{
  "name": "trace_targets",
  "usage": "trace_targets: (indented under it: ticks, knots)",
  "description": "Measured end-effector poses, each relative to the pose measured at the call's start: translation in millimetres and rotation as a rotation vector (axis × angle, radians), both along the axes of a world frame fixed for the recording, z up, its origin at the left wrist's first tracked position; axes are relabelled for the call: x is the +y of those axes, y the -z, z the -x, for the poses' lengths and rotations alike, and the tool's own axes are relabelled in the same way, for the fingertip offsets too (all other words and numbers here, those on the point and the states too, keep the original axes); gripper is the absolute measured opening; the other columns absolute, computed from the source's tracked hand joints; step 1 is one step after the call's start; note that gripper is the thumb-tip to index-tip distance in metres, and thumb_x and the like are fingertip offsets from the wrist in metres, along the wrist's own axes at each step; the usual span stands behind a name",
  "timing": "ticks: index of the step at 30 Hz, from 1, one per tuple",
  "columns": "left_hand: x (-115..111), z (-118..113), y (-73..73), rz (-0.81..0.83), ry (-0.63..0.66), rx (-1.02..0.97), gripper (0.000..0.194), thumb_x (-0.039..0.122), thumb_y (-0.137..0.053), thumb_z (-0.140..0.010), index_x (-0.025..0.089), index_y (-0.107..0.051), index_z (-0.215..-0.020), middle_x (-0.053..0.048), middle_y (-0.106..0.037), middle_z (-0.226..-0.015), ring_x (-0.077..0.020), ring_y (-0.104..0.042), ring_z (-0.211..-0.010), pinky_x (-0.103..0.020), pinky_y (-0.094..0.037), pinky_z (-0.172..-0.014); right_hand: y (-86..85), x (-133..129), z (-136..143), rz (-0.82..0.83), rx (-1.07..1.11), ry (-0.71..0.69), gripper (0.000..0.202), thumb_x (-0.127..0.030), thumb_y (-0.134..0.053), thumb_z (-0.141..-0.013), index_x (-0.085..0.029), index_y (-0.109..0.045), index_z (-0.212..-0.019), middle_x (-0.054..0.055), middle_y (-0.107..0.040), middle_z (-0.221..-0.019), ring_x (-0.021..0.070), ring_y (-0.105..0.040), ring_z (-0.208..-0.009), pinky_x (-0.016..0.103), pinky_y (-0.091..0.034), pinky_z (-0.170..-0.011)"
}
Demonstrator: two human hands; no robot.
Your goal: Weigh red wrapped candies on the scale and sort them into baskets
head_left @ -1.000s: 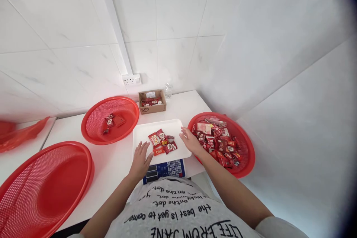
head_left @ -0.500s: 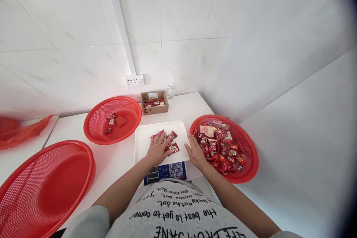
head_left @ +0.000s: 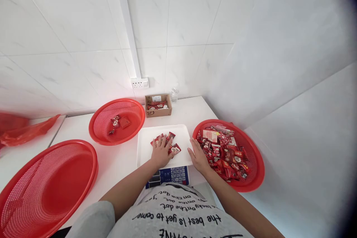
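My left hand (head_left: 162,153) lies with spread fingers over several small red packets (head_left: 175,149) on the white scale tray (head_left: 145,145), and it partly covers them. At the tray's right edge is my right hand (head_left: 199,157), its fingers stretched out and nothing visible in it. Right beside that hand sits a red plastic basket (head_left: 258,163) heaped with red packets (head_left: 228,155). Below the tray the scale's blue keypad (head_left: 175,175) shows, partly hidden by the tray and my shirt.
A red basket (head_left: 96,119) with a few packets stands back left; a larger red basket (head_left: 93,160) is nearer. Behind the tray are a cardboard box (head_left: 158,112) holding red packets and a clear plastic cup (head_left: 174,95). Red plastic bags (head_left: 33,132) lie far left. Walls bound the table.
The view has shifted slightly, so everything sits a little lower and to the right. My left hand stays over the packets, its fingers moved slightly; my right hand remains at the tray's edge.
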State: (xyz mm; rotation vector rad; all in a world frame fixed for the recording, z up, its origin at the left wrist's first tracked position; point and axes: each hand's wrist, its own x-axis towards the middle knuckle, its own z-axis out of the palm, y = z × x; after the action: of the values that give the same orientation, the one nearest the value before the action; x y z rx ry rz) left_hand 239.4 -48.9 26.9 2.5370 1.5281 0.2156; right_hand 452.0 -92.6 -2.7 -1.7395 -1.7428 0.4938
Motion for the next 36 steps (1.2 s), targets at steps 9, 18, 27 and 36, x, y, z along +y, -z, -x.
trace_targets:
  ticks: [9, 18, 27, 36]
  knots:
    - [28.3, 17.9, -14.3, -0.033, 0.396, 0.014, 0.063, 0.063, -0.033, -0.084, 0.031, -0.034, -0.137, -0.004, -0.026, -0.149, -0.0268, -0.013, -0.138, -0.053, -0.004, -0.109, 2.7, 0.1, -0.2, -0.016, -0.001, -0.004, 0.053, -0.046, -0.031, -0.090, -0.019, -0.038, -0.135, 0.010, -0.037, -0.142, 0.0222, -0.029, -0.133, 0.046, -0.026, -0.110]
    - [24.0, 9.4, -2.7, -0.004, 0.265, 0.009, 0.060, 0.060, -0.034, -0.085, 0.029, -0.036, -0.136, -0.005, -0.026, -0.149, -0.0284, -0.024, -0.134, -0.052, -0.011, -0.109, 1.4, -0.6, 0.2, -0.014, -0.011, -0.001, 0.054, -0.046, -0.031, -0.090, -0.018, -0.037, -0.135, 0.011, -0.038, -0.142, 0.0223, -0.029, -0.134, 0.046, -0.026, -0.110]
    - [6.6, -15.2, 5.4, 0.018, -0.071, -0.046, 0.067, 0.054, -0.035, -0.086, 0.021, -0.023, -0.143, -0.013, -0.021, -0.149, -0.0351, -0.015, -0.136, -0.059, -0.012, -0.105, 0.8, -1.0, 0.5, -0.020, -0.010, -0.002, 0.053, -0.046, -0.031, -0.090, -0.019, -0.037, -0.136, 0.010, -0.037, -0.142, 0.0220, -0.029, -0.133, 0.046, -0.026, -0.110]
    - [35.1, 13.5, -18.9, 0.061, 0.470, 0.006, 0.059, 0.061, -0.036, -0.083, 0.036, -0.034, -0.137, -0.005, -0.029, -0.147, -0.0299, -0.015, -0.137, -0.054, -0.009, -0.108, -1.4, -0.9, 0.0, 0.015, -0.022, 0.000, 0.054, -0.045, -0.030, -0.090, -0.017, -0.038, -0.135, 0.011, -0.037, -0.142, 0.0215, -0.028, -0.134, 0.044, -0.026, -0.110]
